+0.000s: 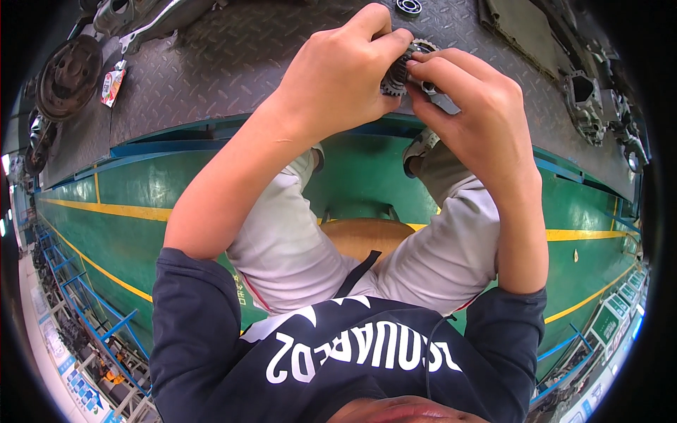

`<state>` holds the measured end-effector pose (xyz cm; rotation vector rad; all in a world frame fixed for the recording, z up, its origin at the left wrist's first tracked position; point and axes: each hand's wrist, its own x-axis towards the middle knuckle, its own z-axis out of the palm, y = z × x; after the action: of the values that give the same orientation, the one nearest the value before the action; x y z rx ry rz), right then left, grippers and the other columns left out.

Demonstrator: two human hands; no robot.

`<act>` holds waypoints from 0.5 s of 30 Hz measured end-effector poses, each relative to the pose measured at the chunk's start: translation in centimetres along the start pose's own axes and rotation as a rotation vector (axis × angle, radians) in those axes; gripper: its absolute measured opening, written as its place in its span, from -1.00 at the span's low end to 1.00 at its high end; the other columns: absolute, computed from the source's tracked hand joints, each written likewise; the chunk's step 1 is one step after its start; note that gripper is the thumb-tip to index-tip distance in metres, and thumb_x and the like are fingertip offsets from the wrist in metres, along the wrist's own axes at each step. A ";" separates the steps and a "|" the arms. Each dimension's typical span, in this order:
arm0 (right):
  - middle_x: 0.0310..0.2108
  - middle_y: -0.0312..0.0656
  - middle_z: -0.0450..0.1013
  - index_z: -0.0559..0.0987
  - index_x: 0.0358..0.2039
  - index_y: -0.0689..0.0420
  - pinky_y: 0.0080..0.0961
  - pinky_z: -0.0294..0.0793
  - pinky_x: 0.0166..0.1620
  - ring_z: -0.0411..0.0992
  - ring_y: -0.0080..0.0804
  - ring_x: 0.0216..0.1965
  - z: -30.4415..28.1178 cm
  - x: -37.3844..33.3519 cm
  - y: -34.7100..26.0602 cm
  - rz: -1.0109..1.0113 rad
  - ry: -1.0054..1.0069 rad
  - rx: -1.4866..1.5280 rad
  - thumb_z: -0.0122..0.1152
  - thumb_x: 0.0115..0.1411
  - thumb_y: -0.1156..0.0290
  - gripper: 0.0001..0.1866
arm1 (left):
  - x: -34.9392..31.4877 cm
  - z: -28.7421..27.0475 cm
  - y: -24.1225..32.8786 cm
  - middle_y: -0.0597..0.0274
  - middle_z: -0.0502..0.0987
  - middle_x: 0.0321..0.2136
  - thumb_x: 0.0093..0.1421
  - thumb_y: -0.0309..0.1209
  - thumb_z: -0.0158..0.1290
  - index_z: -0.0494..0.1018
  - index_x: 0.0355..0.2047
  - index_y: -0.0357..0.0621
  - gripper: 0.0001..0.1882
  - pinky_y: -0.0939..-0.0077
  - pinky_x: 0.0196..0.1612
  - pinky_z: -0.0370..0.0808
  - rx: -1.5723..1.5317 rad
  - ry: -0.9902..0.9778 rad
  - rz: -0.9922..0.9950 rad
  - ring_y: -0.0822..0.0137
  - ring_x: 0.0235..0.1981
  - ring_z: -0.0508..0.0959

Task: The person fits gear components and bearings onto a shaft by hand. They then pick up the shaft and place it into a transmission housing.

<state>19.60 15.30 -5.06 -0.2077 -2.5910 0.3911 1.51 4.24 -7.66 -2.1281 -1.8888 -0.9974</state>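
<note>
Over the near edge of a dark metal workbench [211,60], my left hand [342,70] is closed round a metal gear assembly [396,77]. Toothed rims show between the fingers, though much of the part is covered. My right hand [472,92] grips the same assembly from the right, thumb and fingers bent together against it. Whatever small piece those right fingertips may pinch is hidden. Just beyond the hands, a ball bearing [409,7] lies flat on the bench.
At the left of the bench are a round rusty disc [69,77] and a small red-and-white packet [113,84]. A grey metal housing [584,106] stands at the right, near a dark folded sheet [522,32]. Below is a wooden stool [367,236].
</note>
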 end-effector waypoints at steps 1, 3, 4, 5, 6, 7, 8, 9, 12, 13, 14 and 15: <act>-0.21 -0.14 0.67 0.70 -0.19 0.22 -0.40 0.65 -0.17 0.68 -0.18 -0.23 0.0 0.0 0.1 -0.002 -0.011 0.001 0.49 0.08 0.57 -0.75 | 0.0 0.0 0.0 0.06 0.42 -0.26 -0.07 -0.37 0.42 0.53 0.00 -0.22 -0.41 0.18 -0.33 0.64 0.006 -0.004 -0.003 0.00 -0.35 0.62; -0.28 -0.11 0.62 0.68 -0.21 0.20 -0.35 0.63 -0.20 0.64 -0.12 -0.28 0.3 0.0 0.5 0.034 0.024 0.078 0.48 0.07 0.55 -0.75 | 0.1 0.1 0.0 0.07 0.43 -0.26 -0.07 -0.37 0.42 0.54 0.01 -0.22 -0.41 0.18 -0.32 0.64 0.012 -0.008 -0.005 0.00 -0.34 0.63; -0.34 -0.08 0.58 0.66 -0.22 0.19 -0.31 0.61 -0.23 0.61 -0.06 -0.33 0.5 0.0 0.7 0.068 0.059 0.154 0.46 0.06 0.52 -0.75 | 0.2 0.1 0.1 0.07 0.45 -0.27 -0.08 -0.37 0.43 0.56 -0.01 -0.24 -0.42 0.19 -0.32 0.64 -0.010 0.020 -0.036 0.01 -0.33 0.64; -0.34 -0.08 0.58 0.66 -0.22 0.19 -0.31 0.61 -0.23 0.61 -0.06 -0.33 0.8 0.0 0.9 0.067 0.061 0.153 0.46 0.06 0.52 -0.75 | 0.3 0.1 0.2 0.07 0.47 -0.28 -0.09 -0.37 0.44 0.59 -0.02 -0.25 -0.42 0.20 -0.31 0.65 -0.033 0.049 -0.066 0.01 -0.32 0.64; -0.34 -0.11 0.61 0.67 -0.22 0.22 -0.37 0.64 -0.21 0.64 -0.18 -0.33 1.1 0.0 1.2 0.103 0.117 0.241 0.47 0.09 0.54 -0.77 | 0.4 0.2 0.1 0.07 0.47 -0.28 -0.09 -0.37 0.44 0.59 -0.02 -0.25 -0.42 0.20 -0.31 0.65 -0.034 0.052 -0.060 0.01 -0.32 0.64; -0.34 -0.15 0.64 0.68 -0.21 0.25 -0.44 0.66 -0.18 0.67 -0.30 -0.32 1.3 -0.1 1.4 0.137 0.174 0.328 0.47 0.12 0.55 -0.79 | 0.6 0.2 0.0 0.08 0.49 -0.29 -0.11 -0.37 0.46 0.60 -0.04 -0.26 -0.42 0.21 -0.29 0.64 -0.064 0.107 -0.088 0.03 -0.33 0.64; -0.34 -0.15 0.64 0.68 -0.21 0.25 -0.44 0.66 -0.18 0.67 -0.30 -0.32 1.4 -0.1 1.6 0.135 0.178 0.321 0.47 0.12 0.55 -0.79 | 0.7 0.2 -0.1 0.08 0.51 -0.30 -0.14 -0.37 0.48 0.62 -0.06 -0.28 -0.42 0.23 -0.28 0.64 -0.094 0.163 -0.115 0.05 -0.33 0.65; -0.32 -0.18 0.65 0.68 -0.21 0.28 -0.47 0.67 -0.15 0.67 -0.38 -0.27 1.6 -0.2 1.7 0.229 0.209 0.524 0.48 0.16 0.55 -0.80 | 0.8 -0.1 -0.1 0.08 0.53 -0.32 -0.18 -0.36 0.50 0.64 -0.08 -0.29 -0.40 0.28 -0.24 0.62 -0.105 0.171 -0.132 0.09 -0.34 0.63; -0.21 -0.19 0.64 0.65 -0.08 0.35 -0.47 0.68 -0.06 0.67 -0.43 -0.18 1.0 -0.3 2.1 0.328 0.213 0.809 0.44 0.27 0.50 -0.73 | 1.3 -0.3 -0.3 0.07 0.54 -0.32 -0.21 -0.37 0.50 0.65 -0.08 -0.29 -0.39 0.30 -0.22 0.61 -0.127 0.314 -0.080 0.11 -0.33 0.62; -0.04 -0.11 0.61 0.59 0.07 0.36 -0.44 0.66 0.03 0.64 -0.40 -0.09 0.6 -0.3 2.1 0.445 0.178 0.998 0.34 0.30 0.53 -0.65 | 1.4 -0.5 -0.3 0.05 0.55 -0.33 -0.22 -0.37 0.49 0.66 -0.07 -0.30 -0.38 0.30 -0.20 0.60 -0.168 0.281 -0.142 0.11 -0.32 0.62; 0.12 -0.03 0.57 0.53 0.22 0.36 -0.40 0.64 0.12 0.61 -0.37 0.00 0.1 -0.2 2.1 0.563 0.139 1.187 0.24 0.34 0.57 -0.56 | 1.4 -0.7 -0.2 0.05 0.55 -0.33 -0.22 -0.37 0.49 0.66 -0.07 -0.30 -0.38 0.30 -0.20 0.60 -0.168 0.287 -0.138 0.11 -0.32 0.62; 0.19 -0.01 0.49 0.37 0.39 0.36 -0.36 0.61 0.20 0.59 -0.32 0.08 -0.4 -0.2 2.3 0.544 0.088 1.333 0.12 0.39 0.49 -0.43 | 1.3 -0.9 -0.1 0.05 0.55 -0.33 -0.21 -0.37 0.48 0.66 -0.08 -0.30 -0.40 0.30 -0.21 0.60 -0.195 0.256 -0.171 0.10 -0.33 0.62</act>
<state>20.10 17.56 -5.53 -0.3990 -1.6399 2.0530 1.07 4.90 -6.26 -1.8428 -1.9386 -1.4674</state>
